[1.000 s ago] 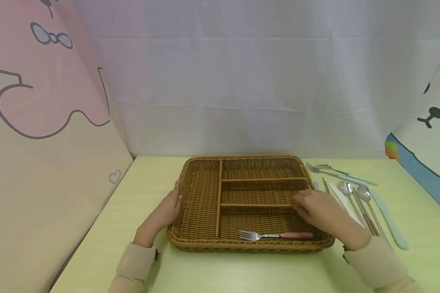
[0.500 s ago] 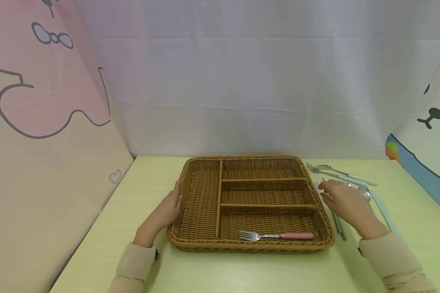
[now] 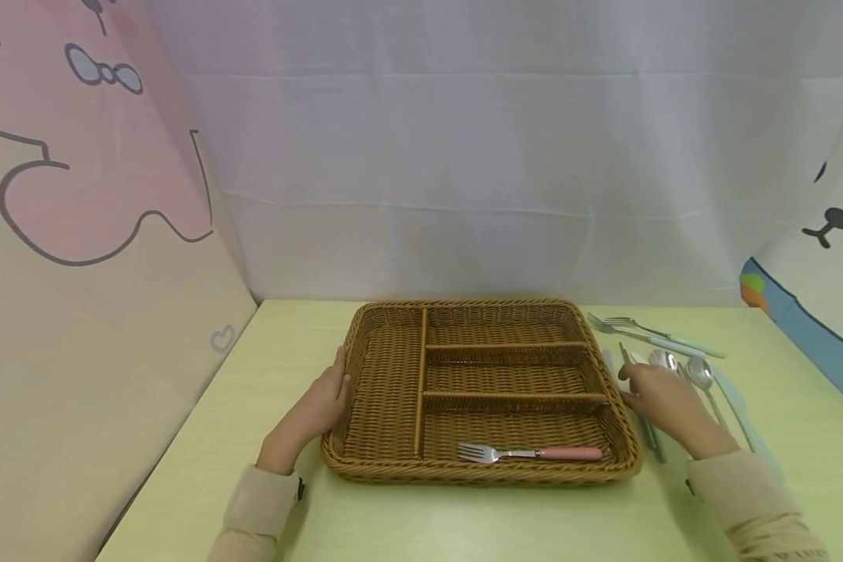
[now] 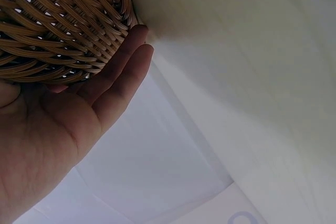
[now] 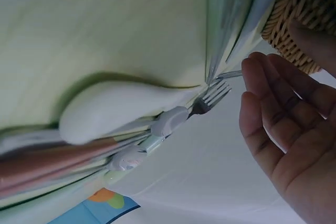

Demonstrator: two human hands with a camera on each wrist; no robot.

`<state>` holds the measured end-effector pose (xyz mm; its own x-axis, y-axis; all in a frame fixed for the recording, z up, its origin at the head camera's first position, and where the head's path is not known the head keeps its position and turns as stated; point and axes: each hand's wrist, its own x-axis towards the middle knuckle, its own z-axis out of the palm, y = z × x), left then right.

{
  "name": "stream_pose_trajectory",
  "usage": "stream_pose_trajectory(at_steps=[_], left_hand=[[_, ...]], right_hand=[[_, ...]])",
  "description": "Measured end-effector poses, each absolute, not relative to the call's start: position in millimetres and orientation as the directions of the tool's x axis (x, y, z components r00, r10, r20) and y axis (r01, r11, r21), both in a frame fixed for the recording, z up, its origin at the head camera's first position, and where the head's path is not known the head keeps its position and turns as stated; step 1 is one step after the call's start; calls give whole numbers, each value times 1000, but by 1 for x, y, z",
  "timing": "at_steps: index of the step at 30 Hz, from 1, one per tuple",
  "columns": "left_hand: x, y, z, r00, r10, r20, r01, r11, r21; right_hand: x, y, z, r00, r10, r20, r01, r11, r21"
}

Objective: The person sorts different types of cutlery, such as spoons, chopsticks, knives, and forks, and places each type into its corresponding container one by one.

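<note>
My left hand (image 3: 318, 402) lies against the outer left wall of a brown wicker basket (image 3: 478, 471), its fingers nearly straight along the weave. In the left wrist view, two fingers stretch along the basket wall and the thumb is partly cut off. My right hand (image 3: 667, 402) hovers just right of the basket, over the cutlery. Its fingers (image 5: 252, 114) are loosely bent with nothing between them in the right wrist view. Green-grey chopsticks (image 3: 657, 451) lie between that hand and the basket. A pink-handled fork (image 3: 569, 453) lies in the basket's front right compartment.
Right of the basket lie two spoons (image 3: 699, 372), two forks (image 3: 674, 342) and a mint knife (image 3: 755, 437). A knife's white handle (image 5: 105, 114) and brown handles (image 5: 58, 161) show in the right wrist view. A pale cloth (image 3: 421, 187) hangs behind the table.
My right hand has left the basket's right side and moved right, over the cutlery, then shifted slightly lower. The left hand, basket and pink-handled fork have stayed put.
</note>
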<state>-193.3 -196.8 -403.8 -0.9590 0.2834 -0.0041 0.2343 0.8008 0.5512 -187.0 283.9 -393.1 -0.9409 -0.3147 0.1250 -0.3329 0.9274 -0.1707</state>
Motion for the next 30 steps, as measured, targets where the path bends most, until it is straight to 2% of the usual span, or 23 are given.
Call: stream_pose_trajectory(at_steps=[15, 30], left_hand=[[-194, -198, -406, -959, 283, -13, 229, 801, 553], [-194, -198, -405, -956, 292, -2, 243, 802, 546]], right_hand=[[-189, 281, -403, -960, -280, -2, -271, 932, -242], [-189, 277, -403, -967, -256, -11, -245, 936, -251]])
